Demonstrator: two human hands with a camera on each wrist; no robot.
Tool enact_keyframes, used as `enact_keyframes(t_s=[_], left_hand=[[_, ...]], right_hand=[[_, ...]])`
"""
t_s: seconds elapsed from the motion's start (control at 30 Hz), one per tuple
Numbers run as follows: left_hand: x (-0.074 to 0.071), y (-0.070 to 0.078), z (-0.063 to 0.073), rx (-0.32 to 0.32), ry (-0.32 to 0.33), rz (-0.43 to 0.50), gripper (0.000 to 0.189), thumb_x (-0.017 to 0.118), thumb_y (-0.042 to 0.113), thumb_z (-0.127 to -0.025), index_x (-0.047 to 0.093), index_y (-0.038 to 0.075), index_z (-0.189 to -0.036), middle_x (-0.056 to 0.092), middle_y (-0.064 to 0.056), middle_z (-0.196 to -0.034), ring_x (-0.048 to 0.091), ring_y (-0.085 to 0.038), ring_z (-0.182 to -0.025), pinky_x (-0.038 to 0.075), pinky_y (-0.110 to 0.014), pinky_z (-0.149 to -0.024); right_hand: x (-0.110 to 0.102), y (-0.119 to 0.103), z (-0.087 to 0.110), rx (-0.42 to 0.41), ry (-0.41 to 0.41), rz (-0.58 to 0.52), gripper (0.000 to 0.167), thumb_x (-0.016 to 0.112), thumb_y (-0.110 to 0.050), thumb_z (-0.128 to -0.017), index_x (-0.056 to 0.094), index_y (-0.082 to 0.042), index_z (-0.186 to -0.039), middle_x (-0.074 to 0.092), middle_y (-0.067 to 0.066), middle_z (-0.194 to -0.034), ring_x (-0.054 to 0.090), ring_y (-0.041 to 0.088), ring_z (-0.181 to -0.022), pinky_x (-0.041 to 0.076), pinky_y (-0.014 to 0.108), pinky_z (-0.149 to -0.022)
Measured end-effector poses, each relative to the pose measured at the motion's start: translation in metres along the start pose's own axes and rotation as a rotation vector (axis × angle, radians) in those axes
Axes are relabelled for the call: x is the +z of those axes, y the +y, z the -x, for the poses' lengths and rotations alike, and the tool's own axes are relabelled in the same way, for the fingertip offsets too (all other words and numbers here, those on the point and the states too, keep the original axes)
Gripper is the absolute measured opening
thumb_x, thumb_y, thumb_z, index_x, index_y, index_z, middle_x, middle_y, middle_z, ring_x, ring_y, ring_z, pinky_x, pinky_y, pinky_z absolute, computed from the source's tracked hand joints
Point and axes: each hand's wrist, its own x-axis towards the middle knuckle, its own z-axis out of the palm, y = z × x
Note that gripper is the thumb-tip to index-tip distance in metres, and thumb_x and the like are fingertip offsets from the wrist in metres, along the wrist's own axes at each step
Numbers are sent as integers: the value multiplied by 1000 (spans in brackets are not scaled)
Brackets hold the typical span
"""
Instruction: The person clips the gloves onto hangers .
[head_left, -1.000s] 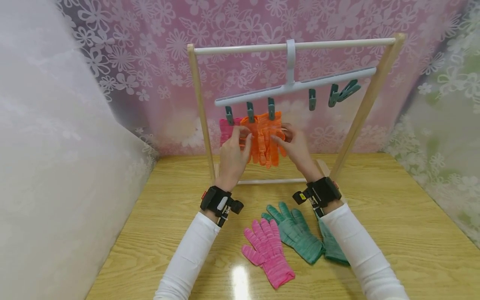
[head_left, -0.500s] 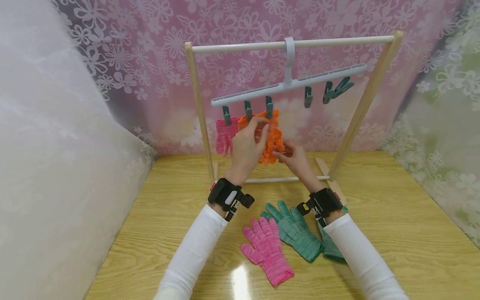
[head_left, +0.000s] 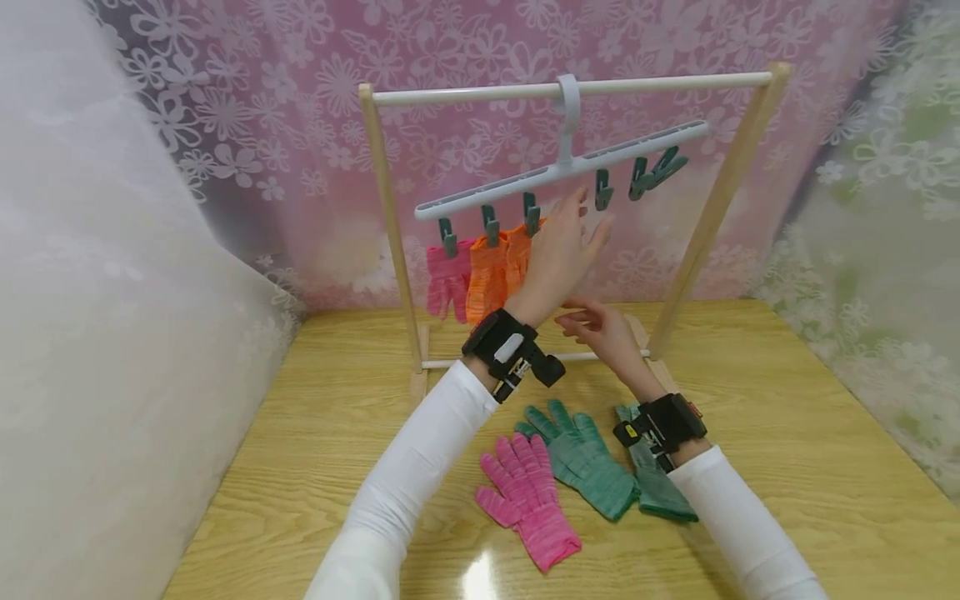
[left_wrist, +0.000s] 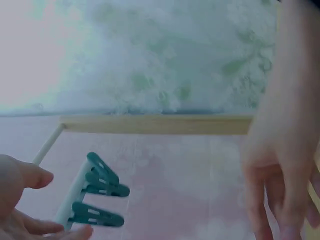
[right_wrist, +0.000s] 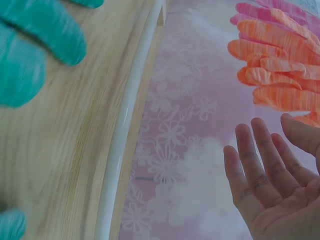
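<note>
My left hand [head_left: 558, 254] reaches up under the white hanger [head_left: 558, 172], fingers spread and holding nothing, close to a green clip [head_left: 603, 192]. It partly hides the orange gloves [head_left: 487, 279], which hang from two clips beside a hanging pink glove [head_left: 447, 279]. Below and to the right, my right hand [head_left: 603, 333] has loosely bent fingers and is free of any glove. In the right wrist view its palm faces the camera, just under the orange gloves [right_wrist: 280, 75]. The left wrist view has my left thumb and fingers on either side of the hanger's end with bare clips [left_wrist: 97, 215].
A wooden rack [head_left: 378, 192] with a white top rod carries the tilted hanger. On the table [head_left: 322, 467] lie a pink glove [head_left: 528, 500] and two green gloves [head_left: 588, 462], one partly under my right wrist. A floral curtain [head_left: 315, 192] stands close behind.
My left hand has moved right and up, from the orange gloves to the bare clips. My right hand has come away from the orange gloves, slightly lower and right. The hanger has swung slightly.
</note>
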Motion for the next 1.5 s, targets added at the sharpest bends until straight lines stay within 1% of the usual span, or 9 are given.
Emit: enact_keyframes(t_s=[0.1,0.23,0.37,0.53,0.73,0.9,1.13,1.3,1.5], left_hand=[[8,6,-14,-88,-9,7,66,53,34,-107,27,3,-159,41,-15,-157,47,-23,-139,43,-35,-112],[20,3,-29,-162,67,112,67,53,32,-107,23,6,-161,33,-16,-161,39,-26,-145,36,-37,-118],[29,-3,-38,-205,110,236,70,56,31,-106,21,10,-162,31,-12,-163,37,-24,-147,34,-38,-119],[38,-10,-46,-154,123,388,70,59,26,-105,21,14,-163,31,-8,-164,36,-20,-148,35,-31,-118],[42,-16,-49,-100,139,415,67,62,30,-103,29,16,-160,44,-8,-157,45,-20,-142,41,-29,-113],[43,-16,-51,-81,179,422,61,63,29,-103,38,12,-155,55,-12,-146,55,-21,-131,46,-27,-106],[42,-15,-47,-87,202,461,51,65,30,-101,50,10,-146,62,-11,-134,61,-20,-122,49,-18,-98],[38,-14,-44,-97,182,465,47,66,33,-100,56,8,-139,65,-9,-128,64,-16,-117,50,-13,-92],[34,-15,-39,-70,132,481,45,66,31,-100,57,7,-137,65,-9,-128,64,-16,-118,50,-13,-92]], right_hand=[[-8,1,7,-4,10,28,39,65,-18,-101,61,-2,-137,71,23,-118,72,37,-99,59,27,-78],[-18,1,16,-35,33,98,37,65,-17,-101,63,-1,-134,72,22,-116,72,38,-98,55,17,-75],[-32,7,30,-86,49,196,34,64,-16,-102,64,-4,-134,73,18,-115,71,34,-99,55,20,-78],[-51,15,54,-168,40,315,32,65,-12,-101,65,-5,-132,72,15,-116,70,30,-97,59,34,-80],[-62,26,79,-299,-6,409,31,71,-1,-93,69,-4,-124,75,12,-110,72,26,-88,61,34,-72],[-67,33,101,-358,-101,525,36,77,0,-86,71,-8,-121,75,7,-111,72,25,-90,61,37,-73],[-71,43,127,-322,-268,588,39,79,0,-84,73,-10,-121,73,5,-117,71,24,-101,60,39,-80],[-73,51,139,-298,-365,581,45,81,1,-82,71,-10,-124,72,8,-121,70,28,-106,60,42,-82],[-71,57,149,-260,-520,600,43,79,3,-82,73,-9,-124,67,11,-131,63,36,-117,57,46,-89]])
